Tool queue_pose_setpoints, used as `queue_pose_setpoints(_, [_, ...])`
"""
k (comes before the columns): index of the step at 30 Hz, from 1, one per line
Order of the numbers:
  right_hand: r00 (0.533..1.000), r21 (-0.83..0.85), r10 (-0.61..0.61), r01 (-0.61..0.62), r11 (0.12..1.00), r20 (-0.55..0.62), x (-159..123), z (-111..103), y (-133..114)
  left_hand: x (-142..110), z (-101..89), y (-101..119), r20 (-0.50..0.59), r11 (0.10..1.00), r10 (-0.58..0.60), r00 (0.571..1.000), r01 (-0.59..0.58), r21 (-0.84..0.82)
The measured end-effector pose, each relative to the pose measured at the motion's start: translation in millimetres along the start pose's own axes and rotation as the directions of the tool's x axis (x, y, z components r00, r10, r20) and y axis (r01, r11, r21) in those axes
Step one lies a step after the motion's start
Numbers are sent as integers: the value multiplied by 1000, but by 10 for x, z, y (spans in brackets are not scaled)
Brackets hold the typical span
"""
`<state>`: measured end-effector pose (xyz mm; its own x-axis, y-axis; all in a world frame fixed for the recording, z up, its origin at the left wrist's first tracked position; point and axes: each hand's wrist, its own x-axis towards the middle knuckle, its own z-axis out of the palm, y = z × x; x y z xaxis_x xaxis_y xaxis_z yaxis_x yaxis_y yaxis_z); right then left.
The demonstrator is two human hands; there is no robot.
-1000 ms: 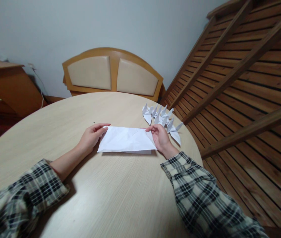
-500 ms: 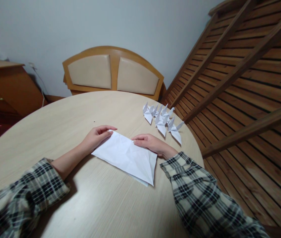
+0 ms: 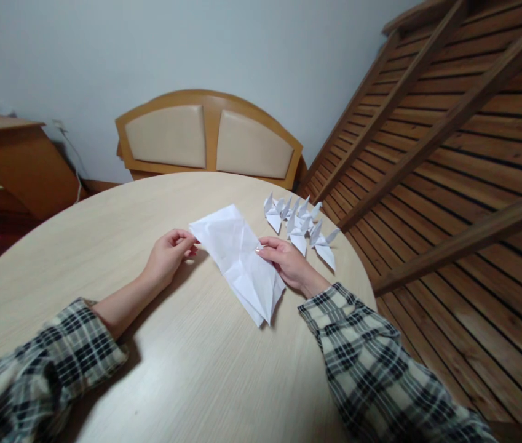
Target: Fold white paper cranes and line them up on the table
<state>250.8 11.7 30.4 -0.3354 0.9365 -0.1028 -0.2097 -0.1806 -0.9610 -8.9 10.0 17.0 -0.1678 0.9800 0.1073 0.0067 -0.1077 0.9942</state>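
Note:
A folded white paper sheet [image 3: 238,261] lies slantwise on the round pale wooden table [image 3: 150,344], its long side running from upper left to lower right. My left hand [image 3: 168,255] pinches the sheet's left corner with curled fingers. My right hand [image 3: 286,261] grips the sheet's right edge near its middle. Both arms wear checked sleeves. Just beyond my right hand stand several small white paper cranes [image 3: 300,224], apart from the sheet.
A wooden chair [image 3: 208,138] with beige padded back stands at the table's far side. A brown wooden cabinet [image 3: 16,163] is at the left by the wall. A slatted wooden structure [image 3: 449,154] fills the right, close to the table edge.
The folded sheet has been turned clockwise, from lying crosswise to lying steeply slanted. Both hands turned with it and shifted a little toward the table's far side.

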Motion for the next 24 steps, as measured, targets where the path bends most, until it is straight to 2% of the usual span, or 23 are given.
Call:
queue_pose_setpoints(5, [989,45,-58,64,997,-136,25,70,72,-33,23,36,118,999,-5,993,-1,53])
queue_pose_setpoints(13, [985,1,-119,120,993,-123,26,207,188,-17,32,5,218,994,36,975,-57,92])
queue_pose_setpoints(18, [980,6,-146,148,989,-134,31,255,211,-60,75,90,286,989,63,956,-98,109])
queue_pose_setpoints(22, [986,9,-137,138,990,-96,33,303,254,-91,103,144,315,964,111,942,-180,198])
queue_pose_setpoints(24, [988,-8,-134,133,991,-77,34,320,268,-96,109,139,347,964,101,932,-178,197])
